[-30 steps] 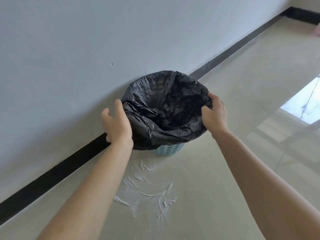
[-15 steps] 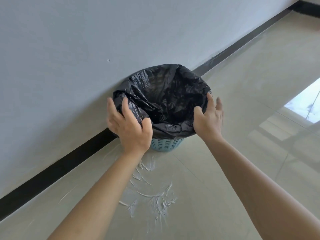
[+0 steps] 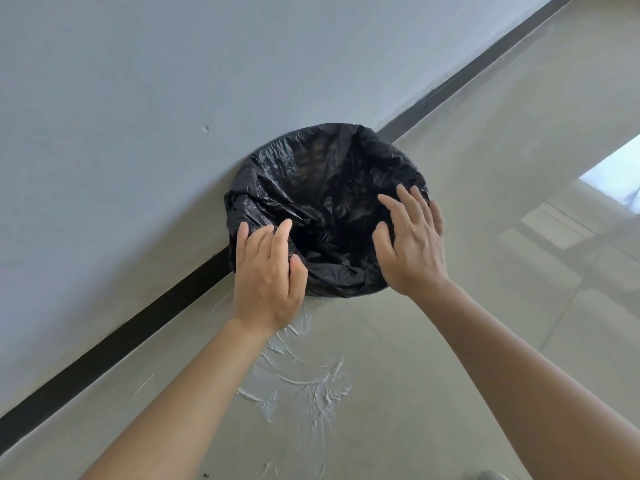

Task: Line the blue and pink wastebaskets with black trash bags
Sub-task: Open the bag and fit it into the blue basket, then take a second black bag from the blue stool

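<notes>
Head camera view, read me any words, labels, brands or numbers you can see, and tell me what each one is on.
None: no readable text anywhere.
Trash bag: plain black, no print.
Wall: bare, only a small mark.
Floor: white smears, no writing.
Left hand and right hand: nothing written.

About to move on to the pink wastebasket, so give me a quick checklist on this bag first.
1. Black trash bag mouth open: ok.
2. Bag folded down over the rim all round: near side ok; wall side cannot tell.
3. Blue wastebasket itself: hidden under the bag from this angle, cannot tell.
4. Left hand free of the bag: not ok, fingers lie on the near-left edge.
5. Right hand free: not ok, spread flat on the right edge.
6. Pink wastebasket in sight: not ok, not in view.
</notes>
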